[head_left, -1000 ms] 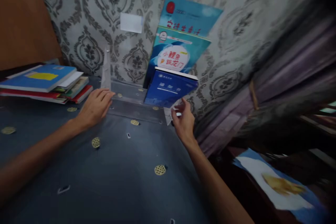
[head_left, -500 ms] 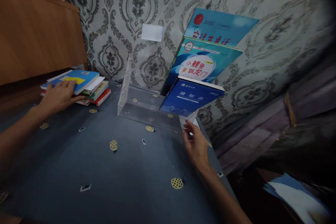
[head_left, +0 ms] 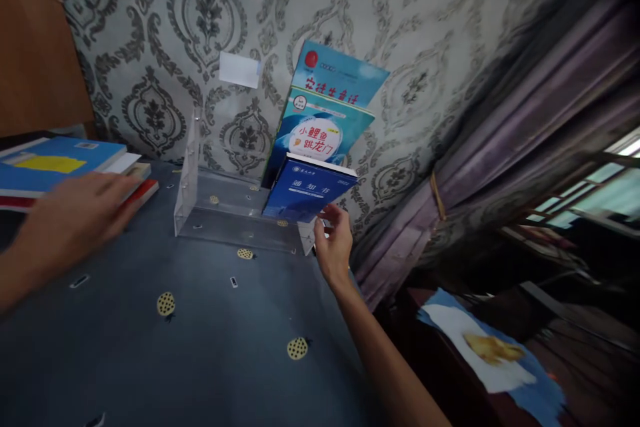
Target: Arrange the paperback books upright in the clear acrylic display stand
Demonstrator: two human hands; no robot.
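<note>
My left hand (head_left: 75, 233), blurred, reaches over the near right side of a stack of books with its fingers stretched out and no book in its grasp. The top book (head_left: 55, 159) is blue with a yellow patch. My right hand (head_left: 335, 240) is at the right end of a clear acrylic book rack (head_left: 235, 235), fingers curved and apart, close to the lower corner of a dark blue booklet (head_left: 307, 190). That booklet leans in the rack before a teal picture book (head_left: 345, 117) and a taller light-blue book (head_left: 350, 77). Whether my right fingertips press the rack is unclear.
The rack stands on a dark cloth (head_left: 215, 347) printed with pineapples, against patterned wallpaper (head_left: 410, 20). A wooden cabinet (head_left: 40, 60) stands at left. To the right are a tied purple curtain (head_left: 480, 120) and a blue and white sheet (head_left: 480, 340).
The view has swung right, so the rack and stack appear further left. My left hand has shifted to the stack's near right side. My right hand is nearer the booklet's lower corner.
</note>
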